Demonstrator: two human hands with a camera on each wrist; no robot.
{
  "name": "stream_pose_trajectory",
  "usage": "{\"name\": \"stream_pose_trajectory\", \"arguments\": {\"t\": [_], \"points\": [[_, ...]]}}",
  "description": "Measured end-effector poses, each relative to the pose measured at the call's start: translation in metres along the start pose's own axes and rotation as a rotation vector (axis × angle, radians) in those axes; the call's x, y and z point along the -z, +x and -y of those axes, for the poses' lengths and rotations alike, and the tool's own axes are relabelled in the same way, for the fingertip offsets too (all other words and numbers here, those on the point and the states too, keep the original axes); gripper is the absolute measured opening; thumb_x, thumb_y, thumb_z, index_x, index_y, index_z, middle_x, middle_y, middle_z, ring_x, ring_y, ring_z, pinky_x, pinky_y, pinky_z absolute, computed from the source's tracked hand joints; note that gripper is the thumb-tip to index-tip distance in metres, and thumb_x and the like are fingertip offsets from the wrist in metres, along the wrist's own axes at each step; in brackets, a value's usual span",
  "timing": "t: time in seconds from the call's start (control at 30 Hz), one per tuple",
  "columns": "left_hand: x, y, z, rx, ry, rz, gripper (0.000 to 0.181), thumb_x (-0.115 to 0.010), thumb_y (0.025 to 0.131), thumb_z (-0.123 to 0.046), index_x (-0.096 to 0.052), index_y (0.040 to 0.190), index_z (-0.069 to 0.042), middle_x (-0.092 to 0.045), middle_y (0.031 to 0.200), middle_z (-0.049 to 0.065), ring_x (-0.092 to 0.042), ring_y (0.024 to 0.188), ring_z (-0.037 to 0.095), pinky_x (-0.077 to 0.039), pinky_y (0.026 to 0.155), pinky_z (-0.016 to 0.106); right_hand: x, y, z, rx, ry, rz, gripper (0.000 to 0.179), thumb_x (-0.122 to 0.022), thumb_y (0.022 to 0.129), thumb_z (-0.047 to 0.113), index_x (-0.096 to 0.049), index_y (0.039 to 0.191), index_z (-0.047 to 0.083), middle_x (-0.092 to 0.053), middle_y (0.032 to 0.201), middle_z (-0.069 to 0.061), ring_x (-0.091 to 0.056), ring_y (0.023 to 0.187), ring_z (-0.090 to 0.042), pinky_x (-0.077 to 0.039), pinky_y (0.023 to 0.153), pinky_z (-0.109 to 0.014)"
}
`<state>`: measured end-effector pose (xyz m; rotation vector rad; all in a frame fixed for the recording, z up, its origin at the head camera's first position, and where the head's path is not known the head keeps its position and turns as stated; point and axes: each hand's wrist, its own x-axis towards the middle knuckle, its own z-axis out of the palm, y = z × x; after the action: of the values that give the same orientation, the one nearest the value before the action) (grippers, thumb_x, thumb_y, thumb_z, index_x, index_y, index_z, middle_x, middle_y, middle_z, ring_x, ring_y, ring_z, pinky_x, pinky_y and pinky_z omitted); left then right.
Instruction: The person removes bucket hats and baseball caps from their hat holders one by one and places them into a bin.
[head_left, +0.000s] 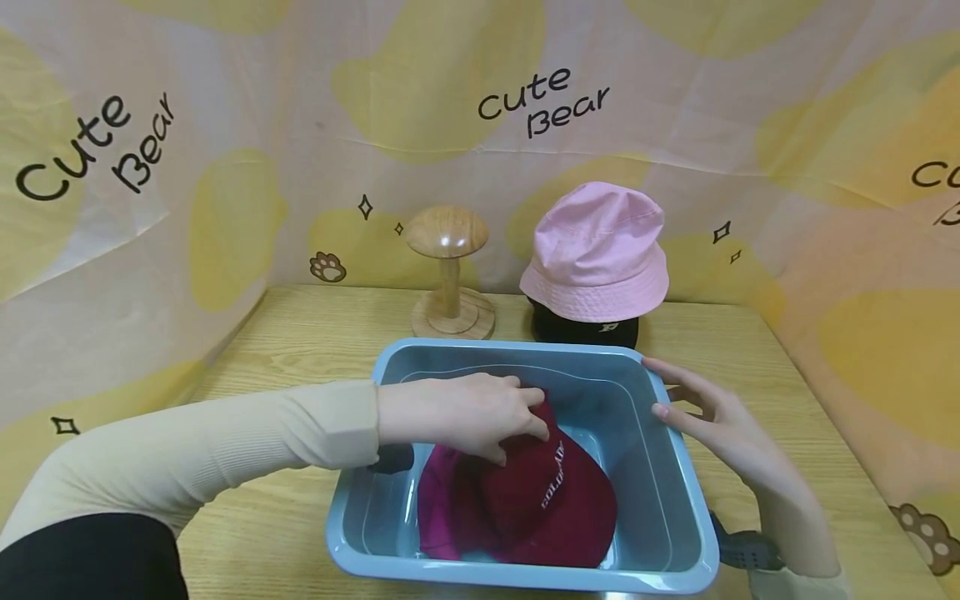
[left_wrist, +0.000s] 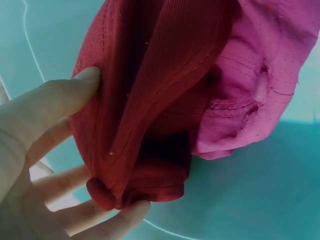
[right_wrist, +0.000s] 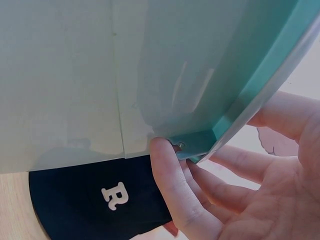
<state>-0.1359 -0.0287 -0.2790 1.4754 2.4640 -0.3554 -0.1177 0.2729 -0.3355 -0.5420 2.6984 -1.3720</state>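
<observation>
Basin (head_left: 678,508) near-centre on the counter (head_left: 300,333), red cap (head_left: 525,492) in it over a pink one: left hand (head_left: 457,412) pinches the red cap's crown, right hand (head_left: 720,425) open, fingers against the right rim — likely mid-wash/lift; next needs firm grip, basin braced.

Staged tabletop, printed backdrop (head_left: 480,125)

The backdrop cloth (head_left: 675,125) carries "Cute Bear" in black, several times. The dark red cap (head_left: 540,500) bears white letters beginning "GOLD", the rest unclear. The black cap (right_wrist: 100,200) shows a white "R".
</observation>
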Motion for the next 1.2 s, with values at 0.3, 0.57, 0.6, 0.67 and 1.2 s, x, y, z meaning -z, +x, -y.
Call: {"name": "stream_pose_trajectory", "arguments": {"t": [0.3,0.57,0.6,0.67,1.2], "points": [[-0.004,0.001,0.002,0.006,0.011,0.020,0.050,-0.079,0.078,-0.033,-0.063,0.126,-0.032,-0.061,0.116,-0.003,-0.059,0.094,0.015,-0.054,0.076,0.023,0.000,0.001,0.000,0.005,-0.005,0.008,0.053,-0.058,0.095,0.018,-0.041,0.146,0.022,-0.055,0.131,0.012,-0.053,0.106,-0.001,-0.050,0.079,-0.024],[-0.008,0.003,0.005,0.031,-0.011,0.063,0.051,-0.080,0.077,-0.032,-0.064,0.125,-0.032,-0.061,0.115,-0.003,-0.058,0.091,0.014,-0.053,0.075,0.022,0.000,0.001,-0.001,0.009,0.015,0.015,0.054,-0.058,0.096,0.017,-0.041,0.146,0.021,-0.055,0.130,0.011,-0.054,0.105,-0.002,-0.050,0.079,-0.024],[-0.008,0.003,0.005,0.036,-0.014,0.067,0.051,-0.080,0.077,-0.032,-0.064,0.125,-0.032,-0.061,0.115,-0.004,-0.058,0.092,0.014,-0.052,0.075,0.022,0.000,0.001,-0.001,0.009,0.016,0.015,0.054,-0.058,0.096,0.017,-0.041,0.146,0.022,-0.055,0.129,0.011,-0.054,0.105,-0.002,-0.050,0.079,-0.024],[-0.009,0.003,0.006,0.040,-0.020,0.074,0.051,-0.080,0.076,-0.032,-0.064,0.125,-0.031,-0.061,0.116,-0.003,-0.057,0.092,0.014,-0.052,0.075,0.021,0.000,0.001,-0.001,0.010,0.015,0.013,0.054,-0.058,0.095,0.017,-0.041,0.146,0.022,-0.055,0.129,0.012,-0.054,0.105,-0.002,-0.050,0.079,-0.024],[-0.014,0.000,0.007,0.004,0.025,0.037,0.061,-0.080,0.076,-0.033,-0.055,0.132,-0.035,-0.056,0.123,-0.004,-0.055,0.102,0.014,-0.052,0.076,0.025,0.000,0.001,-0.001,0.008,0.001,0.006,0.054,-0.058,0.095,0.018,-0.041,0.146,0.023,-0.056,0.130,0.010,-0.054,0.105,-0.001,-0.050,0.079,-0.024]]}}
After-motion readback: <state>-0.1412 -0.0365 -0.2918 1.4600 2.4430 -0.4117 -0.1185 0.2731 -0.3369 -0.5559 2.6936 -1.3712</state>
